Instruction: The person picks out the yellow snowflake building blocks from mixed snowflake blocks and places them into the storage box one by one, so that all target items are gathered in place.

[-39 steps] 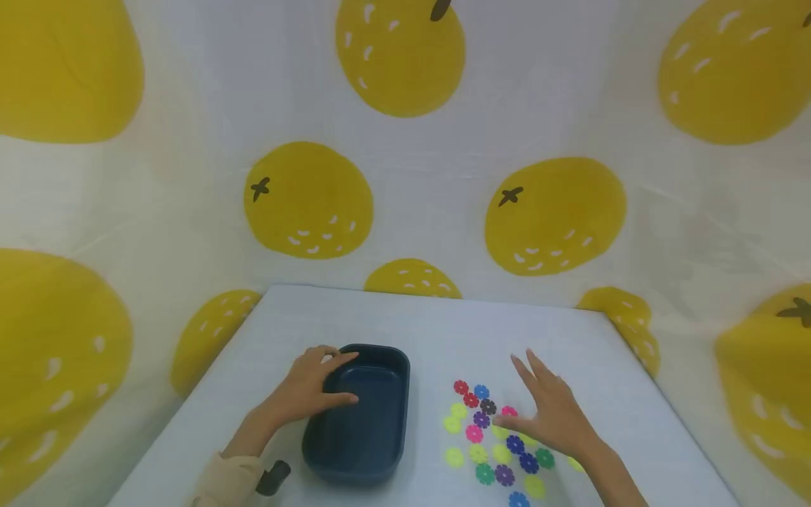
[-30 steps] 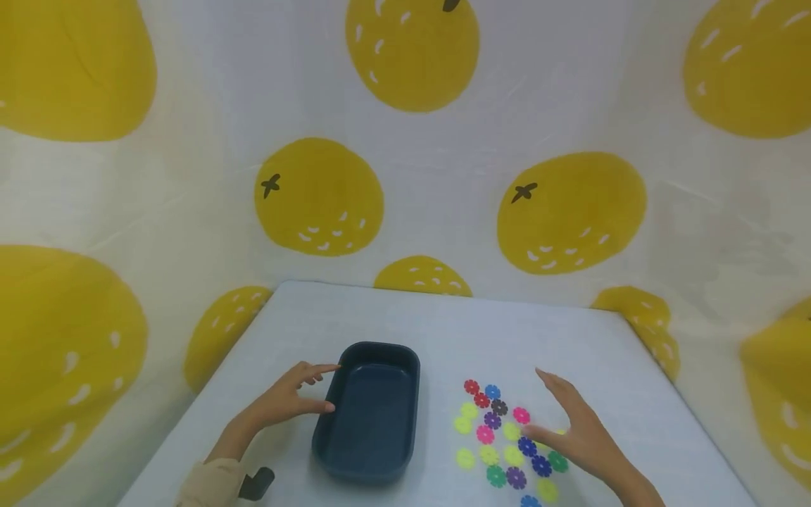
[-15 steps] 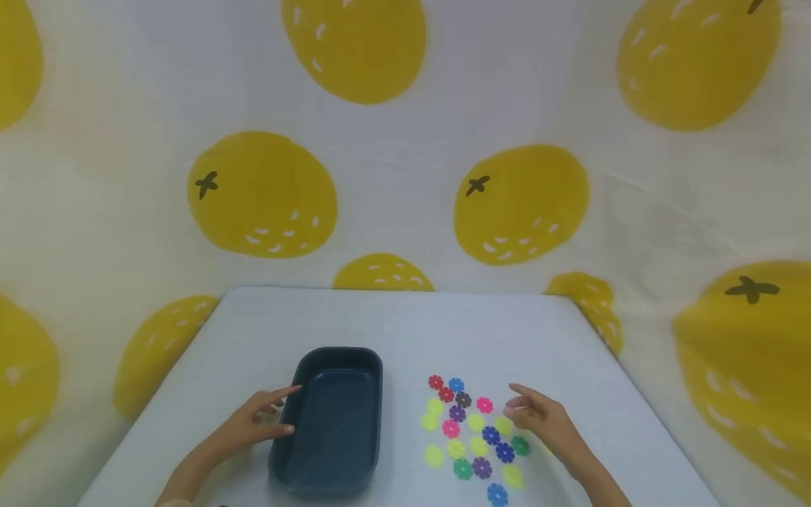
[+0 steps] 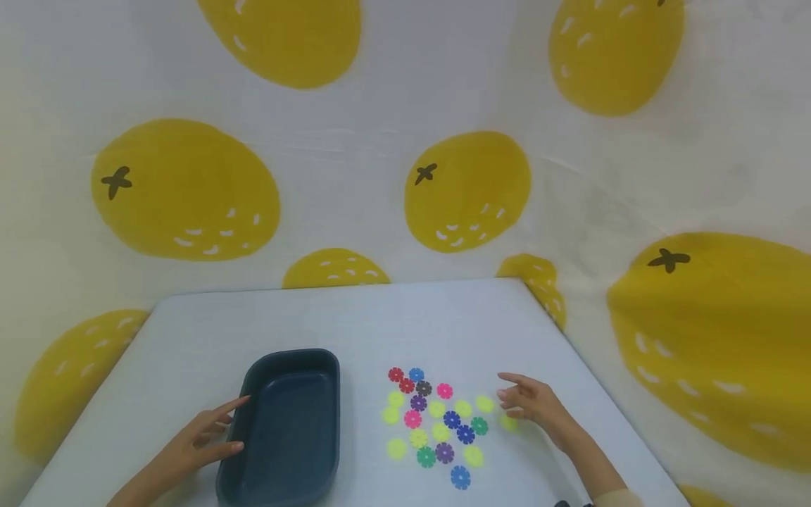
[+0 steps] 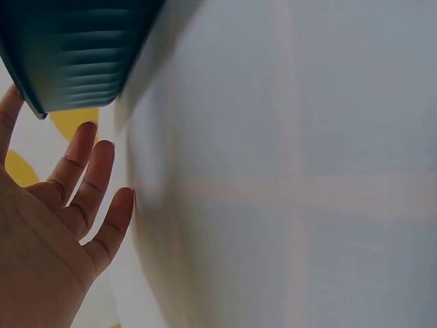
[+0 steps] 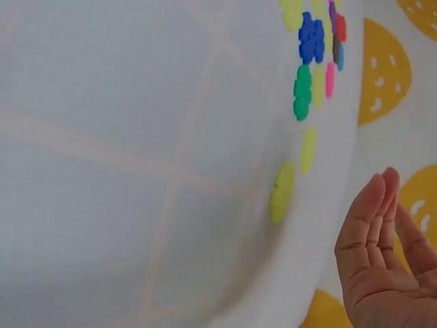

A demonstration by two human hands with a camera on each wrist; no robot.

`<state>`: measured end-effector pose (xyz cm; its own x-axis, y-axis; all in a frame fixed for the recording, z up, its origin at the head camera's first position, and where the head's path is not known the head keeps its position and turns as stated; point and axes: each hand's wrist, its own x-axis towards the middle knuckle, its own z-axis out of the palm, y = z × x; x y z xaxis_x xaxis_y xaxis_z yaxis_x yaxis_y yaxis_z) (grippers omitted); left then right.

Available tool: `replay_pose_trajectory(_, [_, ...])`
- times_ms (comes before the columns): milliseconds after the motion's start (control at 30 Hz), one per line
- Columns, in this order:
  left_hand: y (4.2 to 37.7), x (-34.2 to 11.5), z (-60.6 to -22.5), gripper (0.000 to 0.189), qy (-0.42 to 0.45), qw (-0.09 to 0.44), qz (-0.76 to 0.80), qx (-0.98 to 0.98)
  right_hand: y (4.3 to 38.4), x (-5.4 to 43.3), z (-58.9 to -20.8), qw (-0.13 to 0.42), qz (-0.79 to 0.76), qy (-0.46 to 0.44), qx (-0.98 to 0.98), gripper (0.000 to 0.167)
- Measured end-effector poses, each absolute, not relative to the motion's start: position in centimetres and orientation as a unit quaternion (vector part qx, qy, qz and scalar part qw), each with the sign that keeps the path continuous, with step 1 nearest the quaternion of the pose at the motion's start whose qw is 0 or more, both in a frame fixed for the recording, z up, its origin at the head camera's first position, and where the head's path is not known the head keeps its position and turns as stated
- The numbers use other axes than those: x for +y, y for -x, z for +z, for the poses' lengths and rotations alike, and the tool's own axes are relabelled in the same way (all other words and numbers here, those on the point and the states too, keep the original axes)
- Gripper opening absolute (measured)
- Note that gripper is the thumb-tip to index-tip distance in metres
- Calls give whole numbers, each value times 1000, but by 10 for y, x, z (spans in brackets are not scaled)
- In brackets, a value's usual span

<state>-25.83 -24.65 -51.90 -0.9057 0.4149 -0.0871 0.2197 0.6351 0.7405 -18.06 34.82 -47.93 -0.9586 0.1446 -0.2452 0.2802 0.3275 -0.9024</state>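
A dark blue rectangular tray (image 4: 290, 433) stands on the white table, with nothing lying in it. At its left rim is my left hand (image 4: 196, 440), thumb and index fingertips right at the edge. The left wrist view shows this hand's other fingers spread and loosely bent below the ribbed tray wall. Several notched snowflake discs lie loose to the right of the tray, among them a dark blue disc (image 4: 465, 434), a pink disc (image 4: 445, 390) and a green disc (image 4: 426, 457). My right hand (image 4: 532, 405) hovers at their right side, fingers loosely bent and holding nothing, near a yellow disc (image 6: 282, 192).
The white tabletop (image 4: 393, 317) ends at a back edge against a hanging white cloth (image 4: 342, 169) printed with big yellow fruit. A strip of bare table separates the tray from the discs.
My left hand has drawn back from over the tray to its left rim. My right hand has moved right, off the discs, its fingers more bent. The head view has turned rightward.
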Motion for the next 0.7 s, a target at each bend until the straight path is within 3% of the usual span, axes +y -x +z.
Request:
replay_pose_trajectory(467, [263, -253, -517, 79, -155, 161, 365, 904, 168, 375, -480, 121, -452, 2, 884, 70])
replay_pose_trajectory(700, [266, -251, -522, 81, -151, 181, 365, 901, 166, 380, -488, 127, -400, 16, 908, 66])
